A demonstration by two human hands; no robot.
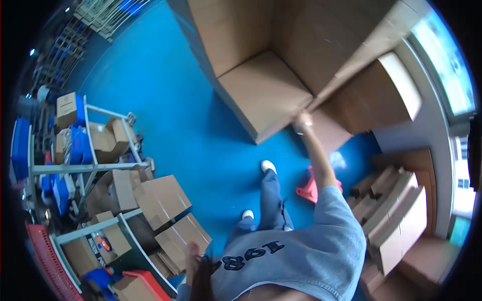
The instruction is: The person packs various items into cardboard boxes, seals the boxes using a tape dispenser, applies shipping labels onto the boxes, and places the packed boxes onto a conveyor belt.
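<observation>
My right hand (303,122) is stretched out in front of me, its fingers closed on the near edge of a large open cardboard box (266,93). The box is tall, with brown inner walls and a square bottom panel facing me. My left hand (192,253) is low beside my body, close to the flattened cardboard (183,238) on the left. It is blurred and partly covered by dark hair, so its fingers are not clear.
Shelving (90,168) with cartons and blue bins lines the left. A pink-red plastic object (310,188) is on the blue floor (150,75) by my right arm. Stacked cardboard (396,220) leans at the right, below another box (374,98) near the window.
</observation>
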